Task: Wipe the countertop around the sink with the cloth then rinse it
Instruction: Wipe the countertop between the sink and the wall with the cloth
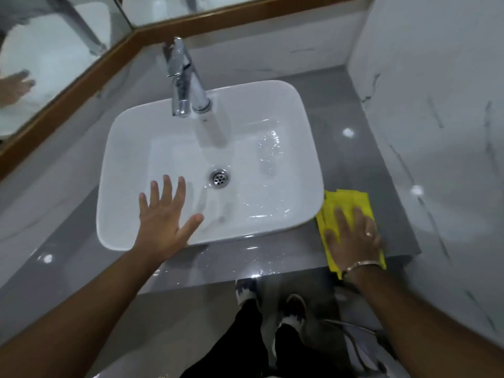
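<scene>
A white rectangular sink [128, 148] sits on the grey countertop [351, 105], with water running from the chrome tap [182, 77] toward the drain [219, 179]. A folded yellow cloth [346, 200] lies flat on the counter just right of the sink's front corner. My right hand [351, 236] presses down on the cloth with fingers spread flat; a ring and a bracelet show on it. My left hand [163, 216] hovers over the sink's front left rim, fingers apart, holding nothing.
A marbled white wall [436, 105] closes the counter on the right. A wood-framed mirror [54, 50] runs along the back and left. The counter's front edge [245, 279] is wet and shiny. Below it I see my legs and shoes [272, 309] on the floor.
</scene>
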Demonstrator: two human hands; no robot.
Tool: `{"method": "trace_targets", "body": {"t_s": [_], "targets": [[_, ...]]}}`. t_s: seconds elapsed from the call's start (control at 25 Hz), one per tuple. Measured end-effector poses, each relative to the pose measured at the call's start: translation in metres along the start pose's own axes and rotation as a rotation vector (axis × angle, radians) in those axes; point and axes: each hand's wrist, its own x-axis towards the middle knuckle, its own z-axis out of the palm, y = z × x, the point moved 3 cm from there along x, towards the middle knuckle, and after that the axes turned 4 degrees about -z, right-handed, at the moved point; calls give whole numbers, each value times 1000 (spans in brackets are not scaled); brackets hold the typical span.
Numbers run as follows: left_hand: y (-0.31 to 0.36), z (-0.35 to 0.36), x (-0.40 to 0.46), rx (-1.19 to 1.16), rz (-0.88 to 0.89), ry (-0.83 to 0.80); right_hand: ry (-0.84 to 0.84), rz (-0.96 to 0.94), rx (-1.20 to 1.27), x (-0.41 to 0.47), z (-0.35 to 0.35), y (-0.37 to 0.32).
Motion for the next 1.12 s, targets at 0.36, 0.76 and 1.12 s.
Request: {"method": "trace_targets", "body": {"t_s": [0.36, 0.76, 1.12], "targets": [[-3, -4, -3, -113, 62, 18, -55, -345, 20, -75, 22, -127], [-21, -3, -5, -82, 141, 77, -234, -293, -81, -85, 29, -218], [-133, -14, 0, 127, 312, 100, -278, -440, -165, -117, 75, -288]]}}
